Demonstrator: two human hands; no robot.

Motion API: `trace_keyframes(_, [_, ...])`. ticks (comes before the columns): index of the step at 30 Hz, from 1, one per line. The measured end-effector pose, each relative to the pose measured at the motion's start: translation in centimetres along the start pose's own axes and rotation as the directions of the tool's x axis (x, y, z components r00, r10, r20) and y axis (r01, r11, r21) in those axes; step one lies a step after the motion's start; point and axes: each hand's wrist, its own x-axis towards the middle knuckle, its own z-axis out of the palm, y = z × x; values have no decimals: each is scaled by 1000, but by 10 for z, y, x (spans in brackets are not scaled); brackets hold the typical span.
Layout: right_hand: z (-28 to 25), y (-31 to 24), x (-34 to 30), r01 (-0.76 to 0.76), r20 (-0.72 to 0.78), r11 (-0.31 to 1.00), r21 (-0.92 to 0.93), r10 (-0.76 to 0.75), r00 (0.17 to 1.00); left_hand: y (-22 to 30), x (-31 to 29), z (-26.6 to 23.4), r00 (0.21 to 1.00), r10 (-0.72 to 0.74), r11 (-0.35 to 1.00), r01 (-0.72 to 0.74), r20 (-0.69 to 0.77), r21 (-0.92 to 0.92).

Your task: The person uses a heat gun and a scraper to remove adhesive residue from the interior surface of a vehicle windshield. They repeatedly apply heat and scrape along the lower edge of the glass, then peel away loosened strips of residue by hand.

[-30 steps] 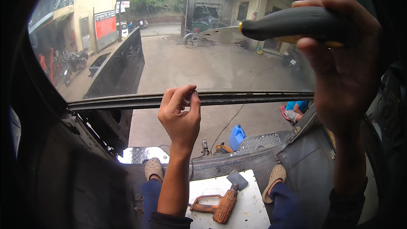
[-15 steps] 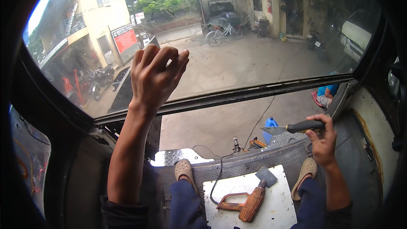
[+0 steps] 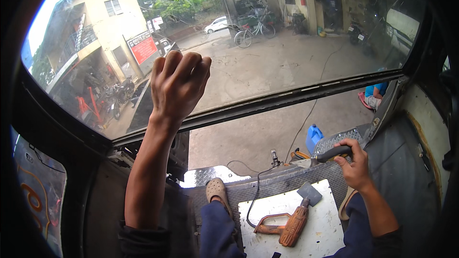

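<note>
My left hand (image 3: 178,83) is raised in front of the windshield (image 3: 267,67), its fingers curled closed. Its back faces me, so whatever the fingers hold, if anything, is hidden. At the right, my right hand (image 3: 355,166) grips the dark handle of a putty knife (image 3: 331,154). The blade points left and shows only faintly. Between my feet, a worn orange heat gun (image 3: 292,225) with a flat, wide nozzle lies on a white metal panel (image 3: 318,229). Neither hand touches it.
A black cord (image 3: 256,198) runs from the heat gun past a ribbed step. Outside are a blue jug (image 3: 313,137), checker plate (image 3: 210,177) and a person in a blue top (image 3: 375,93). The window frame's lower bar (image 3: 287,100) crosses ahead.
My right hand has lowered the putty knife toward the step and moved slightly left. My left hand stays raised and closed. The view has shifted a little, and a white car shows on the road.
</note>
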Motion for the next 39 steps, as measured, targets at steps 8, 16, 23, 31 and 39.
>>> trace_keyframes(8, [-6,7,-6,-19,1,999,-33,19,1000,-1,-2,7,1000,24,999,-24,12,39])
trace_keyframes(16, [-9,7,-8,-20,7,999,-30,20,1000,5,-12,12,998,-48,997,46,39,55])
trace_keyframes(23, [-10,9,-10,-28,18,999,-46,29,999,19,-16,-12,984,-169,982,163,-64,-95])
trace_keyframes(31, [-7,7,-12,-30,48,996,-85,34,998,21,-32,-32,992,-115,984,107,-44,-142])
trace_keyframes(39, [-4,3,-10,-1,64,997,-83,7,998,9,-8,-3,999,-44,998,43,7,40])
